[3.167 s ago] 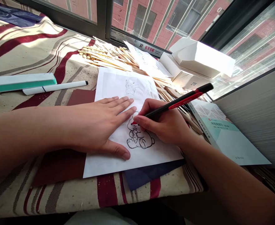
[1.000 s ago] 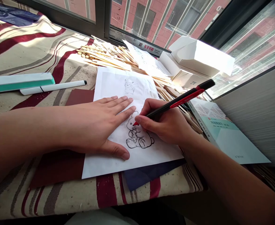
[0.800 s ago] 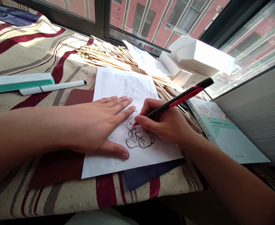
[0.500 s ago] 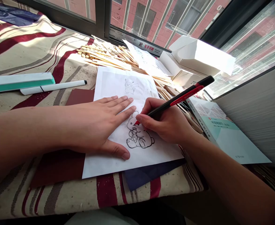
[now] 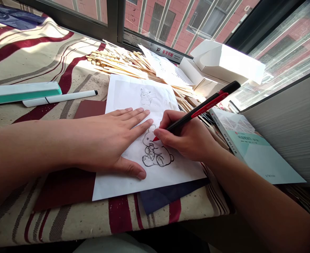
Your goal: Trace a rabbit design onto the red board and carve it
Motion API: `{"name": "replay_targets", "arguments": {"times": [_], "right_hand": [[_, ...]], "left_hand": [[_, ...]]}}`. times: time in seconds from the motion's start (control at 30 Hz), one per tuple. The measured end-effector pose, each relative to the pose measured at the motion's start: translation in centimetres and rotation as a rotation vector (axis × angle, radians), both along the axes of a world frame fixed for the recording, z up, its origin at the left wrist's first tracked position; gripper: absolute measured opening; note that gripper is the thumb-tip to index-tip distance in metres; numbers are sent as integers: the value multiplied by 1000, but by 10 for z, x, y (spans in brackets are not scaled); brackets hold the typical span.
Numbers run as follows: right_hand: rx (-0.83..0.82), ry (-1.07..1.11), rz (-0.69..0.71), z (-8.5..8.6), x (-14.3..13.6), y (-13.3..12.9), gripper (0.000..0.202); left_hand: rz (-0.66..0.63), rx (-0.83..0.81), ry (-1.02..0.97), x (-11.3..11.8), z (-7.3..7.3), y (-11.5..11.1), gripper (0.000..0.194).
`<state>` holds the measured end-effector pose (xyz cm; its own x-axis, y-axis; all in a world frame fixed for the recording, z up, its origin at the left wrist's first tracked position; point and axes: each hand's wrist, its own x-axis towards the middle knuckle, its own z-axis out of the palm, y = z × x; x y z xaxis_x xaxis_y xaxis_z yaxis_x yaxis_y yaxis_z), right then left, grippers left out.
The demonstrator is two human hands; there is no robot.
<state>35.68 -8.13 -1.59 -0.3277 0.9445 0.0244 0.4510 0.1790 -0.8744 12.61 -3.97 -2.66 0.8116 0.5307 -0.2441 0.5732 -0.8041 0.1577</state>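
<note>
My left hand (image 5: 118, 138) lies flat with fingers spread on a white sheet of paper (image 5: 115, 188). In my right hand (image 5: 189, 138) is a black and red pen (image 5: 202, 108), its red tip low over the face of a bear-like drawing (image 5: 158, 154) done in black outline. I cannot tell whether the tip touches the paper. Part of the drawing's head is hidden by my right fingers. A smaller, fainter Pikachu drawing (image 5: 145, 97) sits higher on the same sheet. Under the sheet lie a dark red sheet (image 5: 67, 188) and a dark blue sheet (image 5: 168, 195).
Left of the paper are a white and teal case (image 5: 25, 92) and a white marker (image 5: 65, 97). Thin wooden sticks (image 5: 118, 63) and a white box (image 5: 223, 61) lie by the window. A pale green book (image 5: 265, 154) is at the right, and a striped cloth (image 5: 91, 225) covers the table.
The pen's back end has dipped slightly, and its tip has shifted a little on the drawing's face. My left hand has stayed in place.
</note>
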Motion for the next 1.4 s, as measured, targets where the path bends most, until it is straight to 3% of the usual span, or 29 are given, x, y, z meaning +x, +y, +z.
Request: {"name": "replay_targets", "arguments": {"times": [1.4], "right_hand": [[-34, 31, 11, 1, 0, 0, 32]], "left_hand": [[10, -4, 29, 0, 2, -1, 130]]}}
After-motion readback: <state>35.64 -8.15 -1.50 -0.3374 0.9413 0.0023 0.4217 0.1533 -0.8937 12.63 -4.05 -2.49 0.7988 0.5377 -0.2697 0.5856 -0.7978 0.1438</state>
